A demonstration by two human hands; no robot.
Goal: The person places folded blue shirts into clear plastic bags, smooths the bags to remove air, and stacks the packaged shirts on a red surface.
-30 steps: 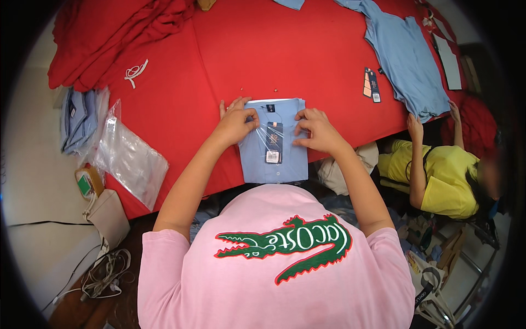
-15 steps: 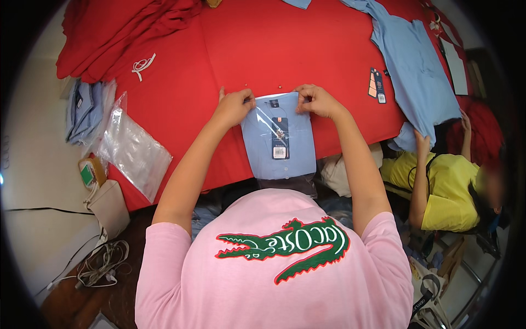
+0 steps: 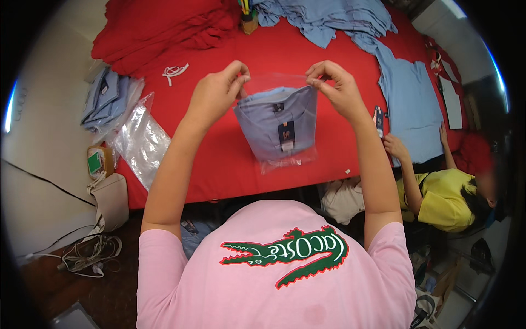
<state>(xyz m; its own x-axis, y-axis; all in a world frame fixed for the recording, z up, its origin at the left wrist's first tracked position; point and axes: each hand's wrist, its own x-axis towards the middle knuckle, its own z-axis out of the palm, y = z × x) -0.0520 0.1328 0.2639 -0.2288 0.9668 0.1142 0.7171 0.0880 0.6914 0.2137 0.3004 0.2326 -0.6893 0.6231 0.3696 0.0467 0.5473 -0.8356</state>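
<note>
1 folded light-blue cloth shirt (image 3: 263, 131) with a navy rectangular hang tag (image 3: 286, 141) sits inside a clear flat plastic bag (image 3: 290, 163), held up in front of the person over a red cloth-covered table (image 3: 219, 159). Whether the bag's lower edge touches the cloth, I cannot tell. 2 hands grip its top: the left hand (image 3: 219, 90) pinches the upper left corner between thumb and fingers, and the right hand (image 3: 337, 88) pinches the upper right corner likewise, the clear film stretching between them.

Left of the left forearm lie clear flat plastic bags (image 3: 143, 145), with folded blue garments in clear plastic (image 3: 107, 98) just beyond. A looped white strip (image 3: 175, 73) lies near a heap of red fabric (image 3: 159, 33). At the far side, a heap of light-blue garments (image 3: 329, 19) lies on the table. To the right, a spread light-blue garment (image 3: 411, 104) lies beside dark and orange tags (image 3: 379, 122); a co-worker in a yellow top (image 3: 446, 203) has a hand near its lower edge.
</note>
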